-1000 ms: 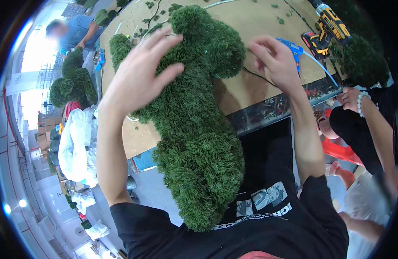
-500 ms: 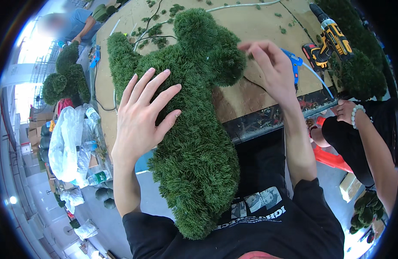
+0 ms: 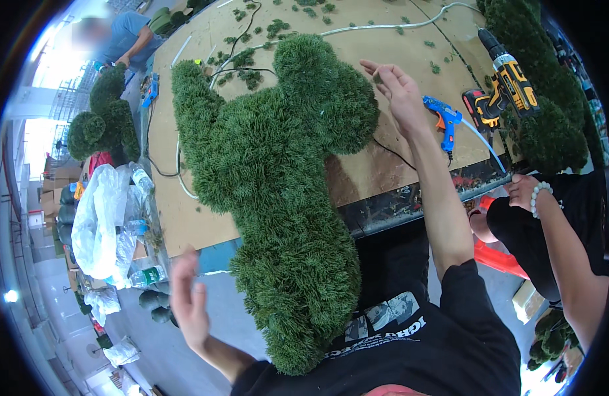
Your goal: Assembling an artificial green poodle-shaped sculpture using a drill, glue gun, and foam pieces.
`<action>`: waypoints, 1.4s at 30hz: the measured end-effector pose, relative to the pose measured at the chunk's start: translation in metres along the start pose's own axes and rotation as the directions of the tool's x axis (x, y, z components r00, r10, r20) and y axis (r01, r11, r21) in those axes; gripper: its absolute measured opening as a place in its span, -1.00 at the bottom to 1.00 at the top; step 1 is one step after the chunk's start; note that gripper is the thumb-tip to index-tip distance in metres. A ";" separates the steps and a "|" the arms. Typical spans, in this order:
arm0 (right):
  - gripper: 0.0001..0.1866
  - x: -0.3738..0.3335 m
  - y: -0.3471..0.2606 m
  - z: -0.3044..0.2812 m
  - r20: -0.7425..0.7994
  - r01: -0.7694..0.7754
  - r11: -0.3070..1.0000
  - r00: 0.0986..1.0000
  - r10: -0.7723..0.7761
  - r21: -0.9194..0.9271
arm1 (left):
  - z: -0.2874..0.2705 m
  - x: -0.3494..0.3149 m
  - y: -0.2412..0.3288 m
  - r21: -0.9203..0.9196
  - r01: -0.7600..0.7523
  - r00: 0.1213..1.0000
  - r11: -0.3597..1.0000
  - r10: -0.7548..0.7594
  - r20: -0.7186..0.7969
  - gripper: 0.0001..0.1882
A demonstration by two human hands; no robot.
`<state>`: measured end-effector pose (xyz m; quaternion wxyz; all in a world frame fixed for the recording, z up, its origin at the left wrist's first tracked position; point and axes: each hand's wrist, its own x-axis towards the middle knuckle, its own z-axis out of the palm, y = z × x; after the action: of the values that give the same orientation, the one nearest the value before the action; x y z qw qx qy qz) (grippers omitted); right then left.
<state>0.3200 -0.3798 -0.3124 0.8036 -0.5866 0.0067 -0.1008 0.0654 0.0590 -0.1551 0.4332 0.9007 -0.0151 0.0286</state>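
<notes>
A green artificial-grass animal figure, shaped like a topiary, lies across the table edge, its lower end against my black shirt. My left hand is raised off to its left, a little blurred, fingers apart and holding nothing. Close to the right side of the figure's rounded head end, my right hand pinches a small green sprig between its fingertips. It does not touch the figure. Beside that wrist a blue glue gun lies on the table with a white glue stick in its back.
A yellow-black cordless drill lies at the right. Loose green sprigs and a white cable are scattered over the brown tabletop. A co-worker's hand rests on the right table edge. Plastic bags and bottles are at left.
My left hand has lifted off the figure and moved down and left. The right hand has shifted slightly left, still pinching the sprig. The view has shifted slightly.
</notes>
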 end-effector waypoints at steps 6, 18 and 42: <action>-0.73 0.028 -0.002 0.021 0.103 -0.107 0.985 0.990 0.094 0.136 | 0.015 -0.162 -0.097 0.457 0.328 0.612 0.827 -0.555 0.564 -0.53; -0.71 -0.071 -0.004 0.029 -0.221 0.030 0.998 0.975 -0.017 0.058 | 0.029 -0.195 -0.127 -0.875 0.249 0.825 0.416 -0.564 -0.034 -0.33; -0.76 -0.191 -0.086 0.058 0.114 0.295 0.944 0.953 -0.281 -0.145 | 0.073 -0.043 0.039 -0.312 -0.676 0.712 0.667 0.483 -0.510 -0.61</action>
<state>0.1272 -0.3178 -0.2332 0.7300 -0.6478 -0.1080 -0.1893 0.0237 -0.0225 -0.1726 0.6019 0.6859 -0.2283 0.3393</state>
